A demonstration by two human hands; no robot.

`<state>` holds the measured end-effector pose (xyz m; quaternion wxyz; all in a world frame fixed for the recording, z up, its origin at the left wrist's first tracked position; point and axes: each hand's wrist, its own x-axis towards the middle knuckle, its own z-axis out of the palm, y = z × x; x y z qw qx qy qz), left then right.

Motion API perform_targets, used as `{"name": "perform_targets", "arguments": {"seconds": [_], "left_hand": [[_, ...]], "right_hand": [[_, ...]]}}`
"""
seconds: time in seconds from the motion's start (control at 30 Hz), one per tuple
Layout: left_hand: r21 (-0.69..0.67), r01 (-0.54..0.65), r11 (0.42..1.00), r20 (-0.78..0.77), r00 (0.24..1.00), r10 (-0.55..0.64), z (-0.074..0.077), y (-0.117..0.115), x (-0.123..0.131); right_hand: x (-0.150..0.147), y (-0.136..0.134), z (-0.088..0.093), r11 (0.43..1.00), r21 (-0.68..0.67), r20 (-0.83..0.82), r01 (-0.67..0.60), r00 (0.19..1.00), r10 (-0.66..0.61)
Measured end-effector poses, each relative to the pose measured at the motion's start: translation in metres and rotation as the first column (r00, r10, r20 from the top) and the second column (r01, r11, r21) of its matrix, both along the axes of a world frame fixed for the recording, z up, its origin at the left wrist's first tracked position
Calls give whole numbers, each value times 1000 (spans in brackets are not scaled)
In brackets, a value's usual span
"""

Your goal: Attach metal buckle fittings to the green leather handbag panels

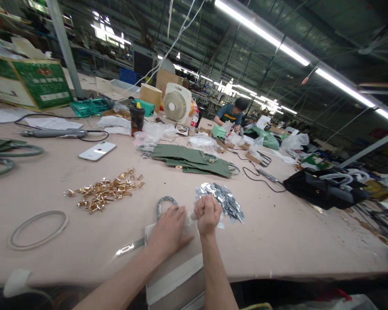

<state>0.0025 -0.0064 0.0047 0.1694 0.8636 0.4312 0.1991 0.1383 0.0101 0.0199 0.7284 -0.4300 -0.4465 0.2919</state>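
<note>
On the table edge lies a pale bag panel with a grey-green looped handle at its far end. My left hand rests flat on this panel, fingers stretched forward and thumb out to the side. Beside it, my right hand is closed in a fist over the panel's right edge. A pale, blurred bit pokes out from its left side; its kind is not clear. Just behind the fist spreads a heap of small silver metal plates. Gold metal fittings lie in a pile to the left.
Flat green bag pieces are stacked farther back. A phone, a pale ring, a grey corded tool and a dark cup stand or lie left. A fan, a black bag and a co-worker are beyond.
</note>
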Motion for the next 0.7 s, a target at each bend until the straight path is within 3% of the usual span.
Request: {"name": "perform_targets", "arguments": {"seconds": [0.13,0.27,0.4,0.5,0.7], "left_hand": [[42,1,999,25,1000,-2,-5,2,2],[62,6,998,-2,1000,-5,-4,2,0],[180,35,983,22,999,-39,7,-6,-21],[226,-39,973,133,991,9,9,-14,-43],[159,-83,984,332,943,26,-16,-19,-56]], "right_hand": [[-5,4,-10,996,-79,66,-29,997,34],[-5,2,-22,999,-53,-20,-10,1000,9],[-3,-5,-27,999,-10,-72,37,997,-38],[-4,-4,-27,999,-1,-55,49,997,-49],[-7,-3,-24,998,7,-17,58,998,-58]]}}
